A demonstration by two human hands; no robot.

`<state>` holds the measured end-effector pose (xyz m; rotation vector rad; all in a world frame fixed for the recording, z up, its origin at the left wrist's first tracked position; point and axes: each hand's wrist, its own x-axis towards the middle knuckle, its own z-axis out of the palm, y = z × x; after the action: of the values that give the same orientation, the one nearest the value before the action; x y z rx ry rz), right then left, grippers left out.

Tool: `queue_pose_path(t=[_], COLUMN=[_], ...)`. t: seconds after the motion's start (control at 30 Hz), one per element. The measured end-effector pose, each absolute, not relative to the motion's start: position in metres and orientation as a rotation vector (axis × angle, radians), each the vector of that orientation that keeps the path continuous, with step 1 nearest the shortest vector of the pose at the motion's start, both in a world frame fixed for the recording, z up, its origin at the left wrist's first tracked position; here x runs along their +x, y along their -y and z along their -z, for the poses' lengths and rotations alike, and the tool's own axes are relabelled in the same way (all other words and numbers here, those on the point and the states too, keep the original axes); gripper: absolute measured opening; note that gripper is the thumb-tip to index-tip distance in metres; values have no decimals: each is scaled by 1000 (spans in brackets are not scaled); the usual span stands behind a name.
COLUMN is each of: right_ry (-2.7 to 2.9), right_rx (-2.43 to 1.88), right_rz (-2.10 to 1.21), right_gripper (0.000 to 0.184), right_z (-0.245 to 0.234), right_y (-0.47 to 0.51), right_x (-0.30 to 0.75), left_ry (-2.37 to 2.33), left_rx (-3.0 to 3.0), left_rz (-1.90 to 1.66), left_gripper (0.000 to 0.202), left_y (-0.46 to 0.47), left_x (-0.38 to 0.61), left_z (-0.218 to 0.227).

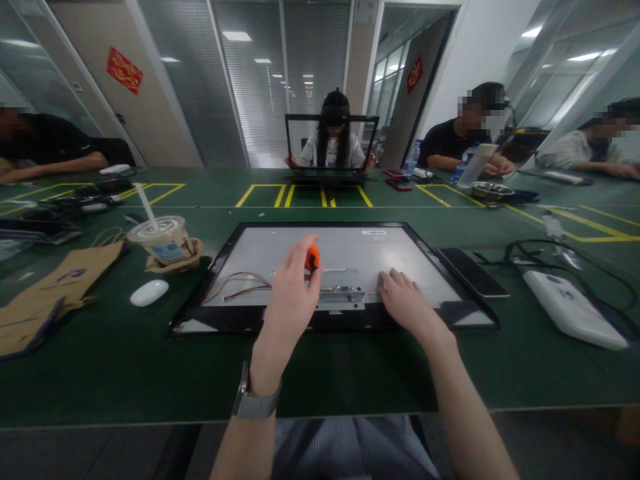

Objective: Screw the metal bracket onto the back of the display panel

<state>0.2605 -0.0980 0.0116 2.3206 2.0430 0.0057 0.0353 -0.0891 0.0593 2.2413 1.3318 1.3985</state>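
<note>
My left hand, a watch on its wrist, is closed around the orange handle of a screwdriver. Its thin shaft seems to point right, over the metal bracket with ports. Beneath both hands a monitor panel lies flat, with a silver back and a black frame. My right hand rests on the panel to the right of the bracket, fingers stretched out and holding nothing. Thin coloured wires run left from the bracket area; my left hand hides part of it.
Left of the panel are a lidded drink cup, a white mouse and a paper bag. On the right lie a phone, a white device and black cables. Opposite, a person holds up a black frame; other people sit around.
</note>
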Motion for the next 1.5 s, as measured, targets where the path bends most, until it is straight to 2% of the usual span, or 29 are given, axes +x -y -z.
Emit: queue_pose_path(t=[0.23,0.93,1.5], right_ry=[-2041,-2033,-2034], right_rx=[2318,2321,2317], right_rz=[18,-14,-24], right_gripper=[49,48,48], right_z=[-13,-9,-8], right_y=[99,98,98], right_x=[260,261,262], left_ry=[-1324,-1321,-1324], left_rx=[2166,2253,2225], left_rz=[-1558,-1389,-1415], left_gripper=[54,50,49], left_y=[92,89,89], left_x=[36,36,35], left_z=[-62,-58,-59])
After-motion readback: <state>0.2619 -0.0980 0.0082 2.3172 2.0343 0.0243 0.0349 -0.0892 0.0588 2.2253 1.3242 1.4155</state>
